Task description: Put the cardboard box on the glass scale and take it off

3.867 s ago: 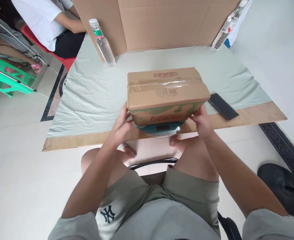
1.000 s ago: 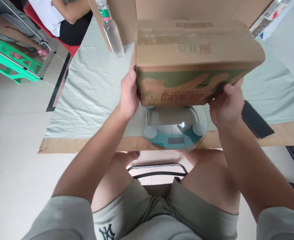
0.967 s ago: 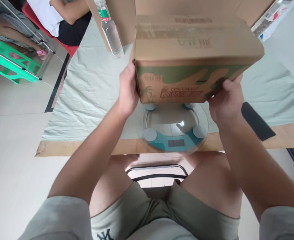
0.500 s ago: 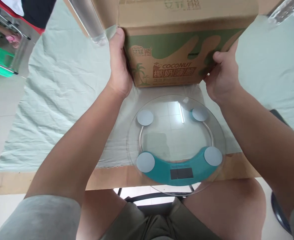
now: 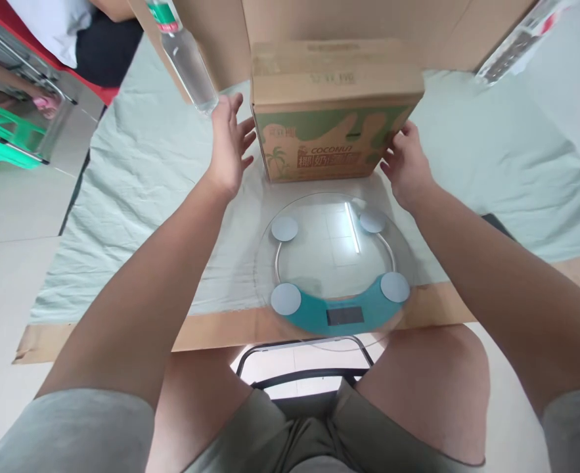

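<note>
A cardboard box (image 5: 336, 141) with green print and the word COCONUT stands upright on the cloth-covered table, just behind a round glass bathroom scale (image 5: 334, 263). My left hand (image 5: 230, 141) is beside the box's left side, fingers apart, with a small gap to the cardboard. At the box's lower right edge is my right hand (image 5: 408, 161), its fingers loosely spread and close to the side; whether the fingertips touch is hard to tell. The scale has four round grey pads on it, a teal band and a dark display, and its near edge overhangs the table.
A clear bottle (image 5: 188, 62) with a green label stands beyond my left hand. A large cardboard panel (image 5: 368, 20) rises behind the box. At the back right lies a clear plastic-wrapped item (image 5: 509, 52). A green stool (image 5: 8, 131) and another person's arm are at far left.
The box is now set further back and fully in view. Both hands have let go of their grip on its sides, the left one moving clear. The view has shifted, showing more of the bottle.
</note>
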`<state>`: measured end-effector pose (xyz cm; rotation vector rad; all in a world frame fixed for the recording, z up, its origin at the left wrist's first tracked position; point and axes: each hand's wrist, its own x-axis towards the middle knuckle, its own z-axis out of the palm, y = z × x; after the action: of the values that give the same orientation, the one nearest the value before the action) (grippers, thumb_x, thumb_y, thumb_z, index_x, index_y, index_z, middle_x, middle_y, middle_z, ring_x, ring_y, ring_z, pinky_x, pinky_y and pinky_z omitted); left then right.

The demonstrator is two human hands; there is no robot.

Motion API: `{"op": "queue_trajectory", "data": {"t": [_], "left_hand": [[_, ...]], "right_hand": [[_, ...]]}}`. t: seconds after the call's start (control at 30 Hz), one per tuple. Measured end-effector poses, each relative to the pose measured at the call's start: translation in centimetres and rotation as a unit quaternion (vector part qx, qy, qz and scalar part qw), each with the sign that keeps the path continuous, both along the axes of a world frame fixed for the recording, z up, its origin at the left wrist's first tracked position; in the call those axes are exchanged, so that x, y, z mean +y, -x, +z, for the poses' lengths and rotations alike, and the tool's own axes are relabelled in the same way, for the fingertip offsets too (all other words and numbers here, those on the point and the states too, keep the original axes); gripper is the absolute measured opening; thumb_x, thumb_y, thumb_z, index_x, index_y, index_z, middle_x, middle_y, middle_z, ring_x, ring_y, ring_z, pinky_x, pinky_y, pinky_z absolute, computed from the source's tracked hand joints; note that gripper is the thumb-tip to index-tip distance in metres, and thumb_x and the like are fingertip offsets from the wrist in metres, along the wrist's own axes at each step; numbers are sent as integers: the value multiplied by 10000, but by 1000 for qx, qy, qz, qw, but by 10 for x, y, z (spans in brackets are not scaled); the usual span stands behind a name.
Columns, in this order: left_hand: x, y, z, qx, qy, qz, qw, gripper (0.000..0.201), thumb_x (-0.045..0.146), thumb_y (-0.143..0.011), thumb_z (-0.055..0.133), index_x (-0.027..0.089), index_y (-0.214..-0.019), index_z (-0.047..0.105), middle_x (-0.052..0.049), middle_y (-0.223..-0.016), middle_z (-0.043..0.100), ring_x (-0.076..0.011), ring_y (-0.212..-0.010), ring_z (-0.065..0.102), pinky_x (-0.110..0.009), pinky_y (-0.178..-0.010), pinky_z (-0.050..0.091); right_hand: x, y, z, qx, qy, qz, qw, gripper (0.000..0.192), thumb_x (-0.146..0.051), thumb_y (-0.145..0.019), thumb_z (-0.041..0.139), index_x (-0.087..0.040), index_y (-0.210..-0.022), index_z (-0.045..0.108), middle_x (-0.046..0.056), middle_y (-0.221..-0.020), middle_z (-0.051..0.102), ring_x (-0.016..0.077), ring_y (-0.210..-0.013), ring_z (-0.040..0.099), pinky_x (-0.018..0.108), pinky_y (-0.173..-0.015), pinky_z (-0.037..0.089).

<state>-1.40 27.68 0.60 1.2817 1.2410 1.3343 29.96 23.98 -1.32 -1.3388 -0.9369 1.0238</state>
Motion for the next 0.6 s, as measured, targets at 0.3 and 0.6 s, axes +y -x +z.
{"op": "queue_trajectory", "data": {"t": [0.3,0.6], "left_hand": [[-175,20,26,-53,7,45,998,492,263,-728,656,208,-492,227,62,-457,200,-50,-426,189,-231,-442,112],[-211,20,-35,-49,65,71,994,505,339,-702,637,214,-496,193,81,-466,157,-38,-432,153,-213,-440,107]], "right_hand": [[-170,-8,11,-61,-110,-133,983,504,-284,-780,632,-234,-544,189,-52,-538,137,85,-490,137,288,-480,119],[-205,-15,-24,-132,-58,-122,982,409,-296,-744,588,-221,-489,277,-46,-506,227,73,-506,222,289,-517,137]]}}
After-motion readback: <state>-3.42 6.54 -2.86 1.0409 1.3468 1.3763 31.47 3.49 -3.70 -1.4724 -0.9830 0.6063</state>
